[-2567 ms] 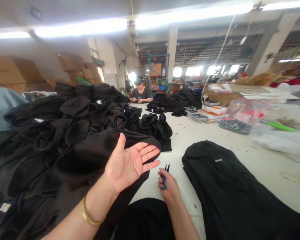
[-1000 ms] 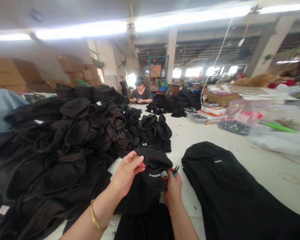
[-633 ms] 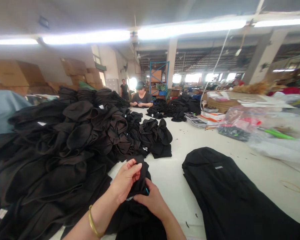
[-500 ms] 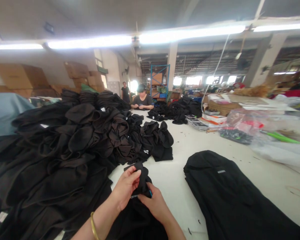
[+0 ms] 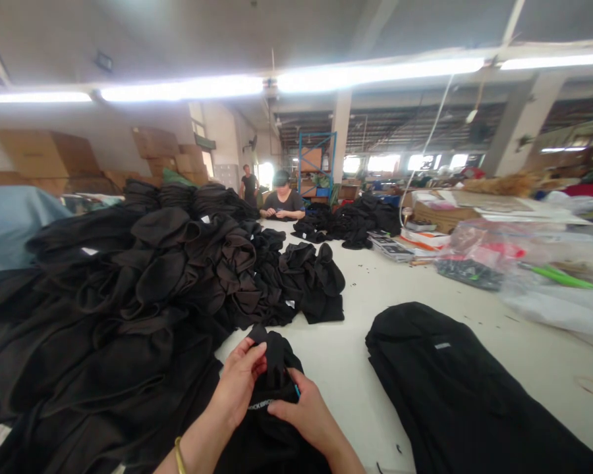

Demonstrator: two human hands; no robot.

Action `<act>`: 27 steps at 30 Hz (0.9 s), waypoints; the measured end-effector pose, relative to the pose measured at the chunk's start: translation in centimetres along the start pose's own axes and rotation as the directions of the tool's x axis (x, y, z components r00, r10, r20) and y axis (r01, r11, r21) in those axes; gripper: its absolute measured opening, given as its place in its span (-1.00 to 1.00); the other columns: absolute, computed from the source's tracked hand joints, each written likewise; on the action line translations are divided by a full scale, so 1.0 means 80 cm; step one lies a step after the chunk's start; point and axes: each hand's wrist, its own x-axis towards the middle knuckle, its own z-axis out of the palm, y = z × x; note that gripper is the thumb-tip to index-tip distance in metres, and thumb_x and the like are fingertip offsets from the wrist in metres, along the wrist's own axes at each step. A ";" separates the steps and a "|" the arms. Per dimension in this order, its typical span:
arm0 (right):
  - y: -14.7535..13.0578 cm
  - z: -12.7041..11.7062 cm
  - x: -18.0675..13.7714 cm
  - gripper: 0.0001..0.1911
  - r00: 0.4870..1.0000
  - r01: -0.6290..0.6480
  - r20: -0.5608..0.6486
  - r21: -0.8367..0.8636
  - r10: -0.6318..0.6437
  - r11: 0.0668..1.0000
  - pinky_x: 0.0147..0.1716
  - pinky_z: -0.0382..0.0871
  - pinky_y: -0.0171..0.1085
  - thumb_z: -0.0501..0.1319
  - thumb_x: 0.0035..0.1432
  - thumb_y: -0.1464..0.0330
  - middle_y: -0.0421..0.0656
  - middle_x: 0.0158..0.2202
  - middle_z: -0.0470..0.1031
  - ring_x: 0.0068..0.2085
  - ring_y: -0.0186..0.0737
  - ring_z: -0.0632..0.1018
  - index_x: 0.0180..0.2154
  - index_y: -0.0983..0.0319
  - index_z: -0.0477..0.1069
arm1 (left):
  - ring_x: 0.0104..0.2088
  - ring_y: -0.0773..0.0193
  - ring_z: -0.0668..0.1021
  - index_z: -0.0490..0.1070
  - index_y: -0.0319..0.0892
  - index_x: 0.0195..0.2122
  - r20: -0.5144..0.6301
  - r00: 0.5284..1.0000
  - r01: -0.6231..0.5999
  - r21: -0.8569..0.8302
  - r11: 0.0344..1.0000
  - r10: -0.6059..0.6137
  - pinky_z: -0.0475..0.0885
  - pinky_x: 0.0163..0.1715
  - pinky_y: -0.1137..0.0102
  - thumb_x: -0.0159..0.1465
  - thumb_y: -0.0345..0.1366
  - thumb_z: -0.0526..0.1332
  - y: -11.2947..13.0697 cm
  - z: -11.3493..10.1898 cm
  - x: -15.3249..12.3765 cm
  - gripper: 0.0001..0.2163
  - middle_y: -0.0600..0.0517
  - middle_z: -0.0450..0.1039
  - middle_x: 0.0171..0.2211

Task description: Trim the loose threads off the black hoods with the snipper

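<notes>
Left hand point(image 5: 238, 382) and right hand point(image 5: 304, 411) were close together, both gripping a black garment point(image 5: 275, 368) lettered "ROCKBROS" above the white worktop point(image 5: 356, 375). A sliver of blue tool handle point(image 5: 296, 390) showed by the right hand. A heap of black garments point(image 5: 128, 276) rose just left; a folded black garment point(image 5: 439, 395) lay to the right.
</notes>
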 end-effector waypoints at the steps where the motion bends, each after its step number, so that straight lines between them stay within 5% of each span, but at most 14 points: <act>1: 0.001 0.000 0.001 -0.54 1.000 -0.005 -0.004 0.000 0.005 1.000 -0.16 0.31 -0.22 0.31 -0.19 0.41 -0.18 -0.22 0.51 -0.18 -0.10 0.48 -0.14 0.21 0.42 | -0.55 0.46 0.43 0.34 -0.21 -0.33 0.002 1.000 -0.001 0.003 1.000 0.001 0.36 -0.50 0.55 -0.04 -0.37 0.35 0.000 -0.001 0.000 -0.74 0.10 0.42 -0.49; 12: 0.007 -0.001 0.002 -0.59 1.000 0.006 -0.014 0.014 -0.006 1.000 -0.15 0.31 -0.21 0.28 -0.13 0.38 -0.16 -0.21 0.51 -0.18 -0.11 0.48 -0.14 0.25 0.41 | -0.51 0.43 0.45 0.37 -0.23 -0.36 0.022 1.000 -0.014 0.051 0.999 0.013 0.35 -0.45 0.53 -0.02 -0.36 0.34 -0.018 -0.010 -0.007 -0.79 0.11 0.41 -0.49; 21: -0.007 -0.001 -0.001 -0.63 0.997 -0.045 -0.057 0.019 0.046 0.999 -0.18 0.30 -0.25 0.28 -0.14 0.37 -0.18 -0.26 0.51 -0.22 -0.14 0.47 -0.18 0.24 0.41 | -0.55 0.47 0.47 0.29 -0.21 -0.45 -0.087 0.996 0.016 -0.155 0.988 -0.030 0.41 -0.49 0.57 0.08 -0.50 0.25 0.014 -0.011 -0.012 -0.87 0.13 0.36 -0.55; 27: -0.011 -0.002 -0.001 -0.64 0.998 -0.034 -0.062 -0.009 0.033 0.999 -0.16 0.30 -0.23 0.27 -0.13 0.36 -0.17 -0.26 0.51 -0.22 -0.14 0.47 -0.19 0.26 0.42 | -0.52 0.44 0.49 0.29 -0.21 -0.43 -0.083 0.996 0.021 -0.145 0.989 -0.033 0.43 -0.46 0.55 0.07 -0.52 0.25 0.012 -0.008 -0.016 -0.86 0.10 0.38 -0.52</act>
